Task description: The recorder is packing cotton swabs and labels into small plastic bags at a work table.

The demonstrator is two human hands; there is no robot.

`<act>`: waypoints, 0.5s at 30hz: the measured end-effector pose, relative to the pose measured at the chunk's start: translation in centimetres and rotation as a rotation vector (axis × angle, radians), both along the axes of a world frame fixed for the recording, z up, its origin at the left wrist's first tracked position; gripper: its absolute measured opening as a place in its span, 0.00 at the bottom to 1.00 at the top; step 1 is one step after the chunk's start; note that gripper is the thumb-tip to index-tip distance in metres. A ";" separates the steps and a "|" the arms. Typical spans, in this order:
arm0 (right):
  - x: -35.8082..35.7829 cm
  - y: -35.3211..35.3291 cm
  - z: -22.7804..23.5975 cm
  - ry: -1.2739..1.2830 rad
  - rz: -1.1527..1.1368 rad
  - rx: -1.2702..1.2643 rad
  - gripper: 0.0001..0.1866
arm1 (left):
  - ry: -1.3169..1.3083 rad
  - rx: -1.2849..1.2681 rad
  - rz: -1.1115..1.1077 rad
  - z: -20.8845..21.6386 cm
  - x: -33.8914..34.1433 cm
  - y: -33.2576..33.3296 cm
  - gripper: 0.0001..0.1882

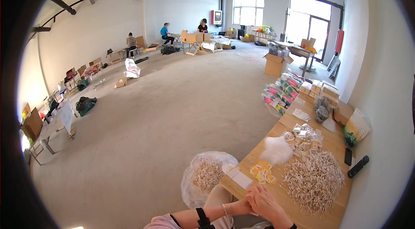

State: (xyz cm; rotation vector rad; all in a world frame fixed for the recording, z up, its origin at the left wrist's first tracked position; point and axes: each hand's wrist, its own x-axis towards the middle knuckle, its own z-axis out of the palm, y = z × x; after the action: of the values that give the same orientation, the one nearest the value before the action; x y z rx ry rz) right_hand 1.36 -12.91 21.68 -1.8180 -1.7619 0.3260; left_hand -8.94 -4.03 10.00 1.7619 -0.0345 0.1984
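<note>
Work is standing partway, I am judging, at the near edge of the pale brown wooden table (pixel 335 142), where my left hand (pixel 245 205) and right hand (pixel 261 201) are touching each other, fingers curled; I cannot tell whether anything is sitting between them. Just beyond them, a flat white rectangular piece (pixel 238 178) is lying toward the left, with loose yellow-and-white packets (pixel 263 171) near it. On the right, a broad heap of thin pale cotton-tipped sticks (pixel 315 181) is spreading, and more are filling a translucent plastic bag (pixel 188 186) below, so plenty seems left. Farther up, small white-and-tan boxes (pixel 308 136) are lying piled, apparently the finished share.
</note>
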 end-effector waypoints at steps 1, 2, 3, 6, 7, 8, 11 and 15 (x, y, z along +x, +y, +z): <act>-0.2 -0.4 -0.4 0.030 0.052 -0.069 0.15 | -0.078 0.059 0.039 -1.2 -0.1 0.1 0.18; -0.1 -0.7 -1.7 0.029 0.050 -0.068 0.15 | -0.079 0.059 0.036 -0.8 -0.3 -0.3 0.18; 0.1 -0.7 -3.2 0.060 0.071 -0.044 0.14 | -0.058 0.056 0.021 0.3 -0.7 -1.1 0.18; 0.1 -1.4 -5.3 0.135 0.089 -0.033 0.16 | 0.012 -0.034 -0.040 0.0 -1.4 -1.6 0.17; 0.0 -1.7 -5.6 0.182 0.079 -0.047 0.17 | 0.062 -0.122 -0.093 -0.3 -1.6 -1.6 0.17; 0.0 -2.3 -5.9 0.177 0.079 -0.046 0.17 | 0.057 -0.122 -0.093 -0.1 -1.5 -1.2 0.17; -0.1 -3.6 -6.6 0.432 -0.105 0.065 0.19 | 0.129 -0.570 -0.154 0.5 -1.5 0.1 0.14; 0.3 -3.9 -7.3 0.184 -0.141 0.282 0.11 | 0.114 -0.666 -0.131 1.1 -1.7 0.3 0.12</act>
State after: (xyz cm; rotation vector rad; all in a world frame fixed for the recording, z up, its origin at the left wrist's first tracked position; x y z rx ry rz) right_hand 1.64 -16.83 14.39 -1.6442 -1.4646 0.1720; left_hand -10.59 -3.74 11.10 1.0991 0.0003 0.0065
